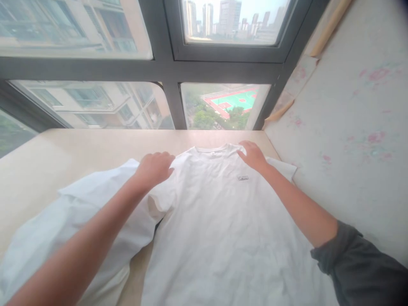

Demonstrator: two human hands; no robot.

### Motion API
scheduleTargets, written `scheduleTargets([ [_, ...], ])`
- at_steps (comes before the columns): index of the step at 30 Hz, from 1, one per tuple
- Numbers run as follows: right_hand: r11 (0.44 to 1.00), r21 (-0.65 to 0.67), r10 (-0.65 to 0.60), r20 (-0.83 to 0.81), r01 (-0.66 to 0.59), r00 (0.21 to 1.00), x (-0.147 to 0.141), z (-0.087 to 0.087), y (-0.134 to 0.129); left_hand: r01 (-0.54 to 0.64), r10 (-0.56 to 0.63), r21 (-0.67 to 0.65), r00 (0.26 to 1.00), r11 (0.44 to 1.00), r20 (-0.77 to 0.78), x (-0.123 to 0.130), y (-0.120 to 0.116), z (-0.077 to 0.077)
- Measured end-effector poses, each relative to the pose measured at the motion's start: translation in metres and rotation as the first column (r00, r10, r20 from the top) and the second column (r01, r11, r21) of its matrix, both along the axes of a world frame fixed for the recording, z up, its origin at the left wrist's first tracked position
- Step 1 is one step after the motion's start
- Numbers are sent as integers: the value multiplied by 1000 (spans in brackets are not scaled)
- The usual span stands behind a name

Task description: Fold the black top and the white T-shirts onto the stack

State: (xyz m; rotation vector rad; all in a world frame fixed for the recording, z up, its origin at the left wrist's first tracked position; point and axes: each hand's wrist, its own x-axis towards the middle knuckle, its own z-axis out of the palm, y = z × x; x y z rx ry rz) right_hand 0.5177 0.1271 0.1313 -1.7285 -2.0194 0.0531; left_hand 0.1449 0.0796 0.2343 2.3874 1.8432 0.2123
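A white T-shirt (216, 221) lies spread front side up on the pale sill, its collar toward the window and a small dark print on the chest. My left hand (157, 168) is at the shirt's left shoulder, fingers bent and thumb tucked toward the cloth; its fingertips are partly hidden at the shoulder seam. At the right shoulder, beside the collar, my right hand (252, 155) rests with thumb and fingers apart, the fingertips over the cloth edge. Under my left forearm lies another white garment (95, 191), loosely heaped.
The pale sill (73, 148) runs along a grey-framed window (223, 72). On the right rises a wall with floral paper (344, 127), its edge peeling near the window frame. Outside are buildings and a sports court.
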Motion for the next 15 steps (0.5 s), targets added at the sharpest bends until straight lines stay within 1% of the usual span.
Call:
scheduleTargets([
  [2,997,-10,80,-13,-80,997,-15,-9,-33,46,-22,99,974,994,-224,-16,-45,-2],
  [3,994,-28,107,-6,-107,994,-23,-14,-50,47,4,177,962,983,-274,-25,-69,-5],
  [5,988,-71,138,41,-135,990,-39,-25,-83,26,62,320,963,947,-263,-46,-111,-17],
  [7,984,-112,154,106,-142,982,-52,-35,-108,37,43,372,978,927,-203,-69,-141,-33],
  [8,982,-127,157,135,-140,978,-58,-40,-117,45,24,382,984,923,-174,-79,-151,-41],
  [10,981,-146,155,176,-130,972,-65,-48,-127,54,1,394,990,917,-139,-98,-160,-56],
  [12,983,-146,140,194,-112,971,-70,-53,-130,53,4,407,990,912,-138,-111,-159,-66],
  [15,987,-136,115,202,-89,973,-74,-56,-127,55,8,395,988,917,-155,-124,-148,-70],
])
